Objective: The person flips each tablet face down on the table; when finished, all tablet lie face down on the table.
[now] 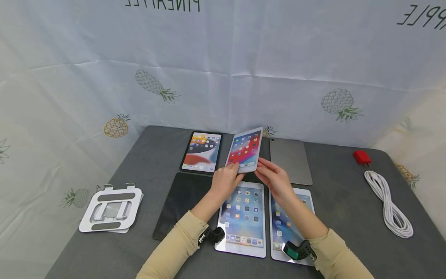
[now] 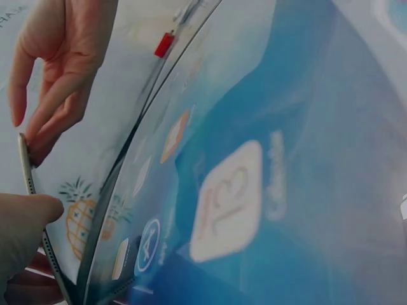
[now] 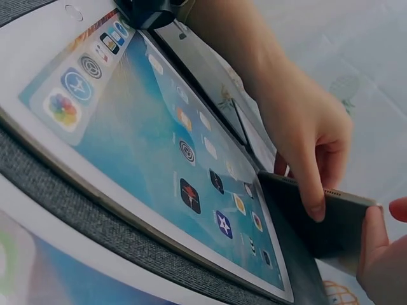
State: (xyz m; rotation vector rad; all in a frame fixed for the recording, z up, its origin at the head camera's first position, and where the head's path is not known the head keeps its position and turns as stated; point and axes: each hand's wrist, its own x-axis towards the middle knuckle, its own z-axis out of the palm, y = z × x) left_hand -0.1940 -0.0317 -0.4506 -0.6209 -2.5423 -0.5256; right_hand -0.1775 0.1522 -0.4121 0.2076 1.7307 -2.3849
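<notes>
A small white-bordered tablet (image 1: 245, 147), its screen lit with app icons, is tilted up off the table near the back edge. My left hand (image 1: 224, 181) grips its lower edge, thumb on one face and fingers on the other. At its lower right corner, my right hand (image 1: 275, 179) pinches it between thumb and fingers. The right wrist view shows the dark side of this tablet (image 3: 340, 232) between the left hand (image 3: 308, 127) and the right hand (image 3: 385, 260). In the left wrist view only its thin edge (image 2: 51, 251) appears.
Below my arms lie a white tablet (image 1: 242, 221) and another white tablet (image 1: 283, 224). A black-framed tablet (image 1: 201, 152), a dark tablet (image 1: 181, 197) and a grey tablet (image 1: 290, 161) surround them. A white folding stand (image 1: 129, 195) is left; a red charger (image 1: 362, 157) and coiled white cable (image 1: 386, 197) are right.
</notes>
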